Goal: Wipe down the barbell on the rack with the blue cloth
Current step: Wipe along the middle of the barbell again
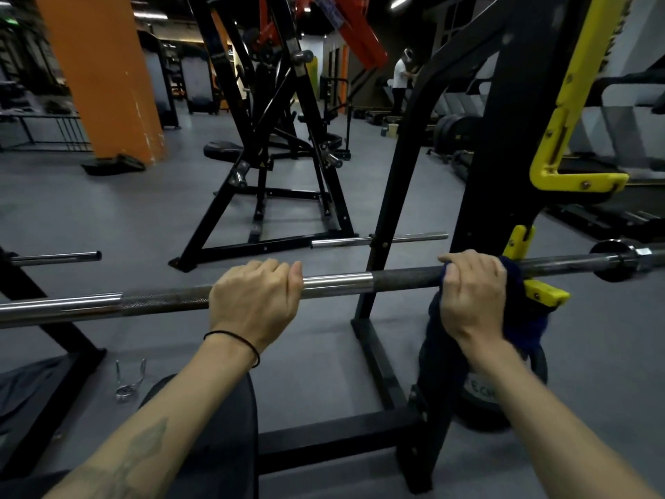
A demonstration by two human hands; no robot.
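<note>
A steel barbell (338,283) runs across the view at chest height, resting on the yellow hook (545,292) of the black rack (503,145) at the right. My left hand (255,300) wraps over the bar near its middle, on the knurled part. My right hand (473,293) presses a dark blue cloth (521,315) around the bar just left of the rack upright. The cloth hangs down below that hand and hides the bar there.
The rack's base frame (374,369) lies on the grey floor under the bar. A weight plate (482,394) leans by the upright. A spring collar (127,381) lies on the floor at lower left. Black machines (273,145), an orange pillar (104,77) and a distant person (401,81) stand beyond.
</note>
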